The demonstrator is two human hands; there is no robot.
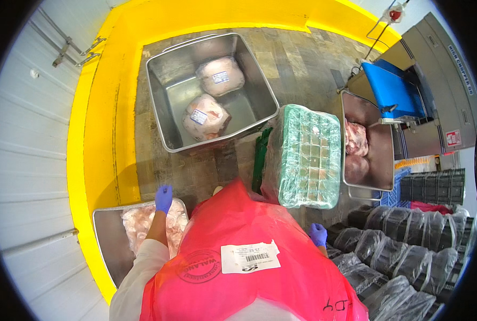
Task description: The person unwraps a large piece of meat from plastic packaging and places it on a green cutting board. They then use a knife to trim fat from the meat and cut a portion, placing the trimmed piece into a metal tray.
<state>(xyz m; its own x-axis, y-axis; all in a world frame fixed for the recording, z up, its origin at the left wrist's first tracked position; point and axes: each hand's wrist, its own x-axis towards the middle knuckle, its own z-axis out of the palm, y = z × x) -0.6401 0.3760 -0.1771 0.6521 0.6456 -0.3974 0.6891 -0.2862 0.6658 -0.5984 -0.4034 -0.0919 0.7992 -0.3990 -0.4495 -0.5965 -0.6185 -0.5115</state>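
Note:
My left hand, in a blue-purple glove, hangs over the far rim of a metal tub at the lower left. Its fingers look curled in, with nothing visible in them. Pale, plastic-wrapped meat fills much of that tub. My right hand, gloved alike, is low at my right side, near dark crates in clear film. Its fingers also look curled, and I see nothing in them. Red plastic sheeting with a white label covers my front and hides part of both arms.
Ahead stands a large metal tub holding two wrapped, labelled meat blocks. Film-wrapped green crates stand right of centre. Beyond them is another tub with meat, beside a grey machine with a blue flap. A yellow kerb borders the left wall.

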